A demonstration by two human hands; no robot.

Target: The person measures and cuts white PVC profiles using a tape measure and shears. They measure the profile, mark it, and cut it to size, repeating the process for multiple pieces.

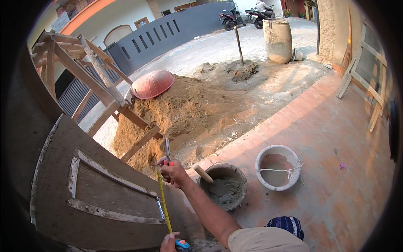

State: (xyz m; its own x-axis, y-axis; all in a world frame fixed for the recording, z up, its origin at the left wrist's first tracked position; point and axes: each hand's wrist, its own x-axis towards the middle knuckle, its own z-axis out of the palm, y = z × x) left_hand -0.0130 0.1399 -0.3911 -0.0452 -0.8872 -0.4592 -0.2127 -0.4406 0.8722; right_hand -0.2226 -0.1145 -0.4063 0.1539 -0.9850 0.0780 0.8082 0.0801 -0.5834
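My right hand (174,174) is closed around a red-handled metal tool (167,149), its narrow grey end pointing up; its exact kind is unclear. Those fingers also pinch the upper end of a yellow measuring tape (163,201). At the lower edge, my left hand (169,243) grips the blue tape measure case (182,243), partly cut off by the frame. The tape runs nearly upright between both hands, beside a plastered grey wall panel (113,182) with a raised frame of pale strips (115,215).
A bucket of mortar (228,191) with a wooden handle sticking out stands beside my right forearm. Right of it is a pale bucket (278,168) of cloudy water. Beyond lie a sand heap (189,105) topped by a red basin (153,84), a wooden trestle (100,84) and a drum (277,42).
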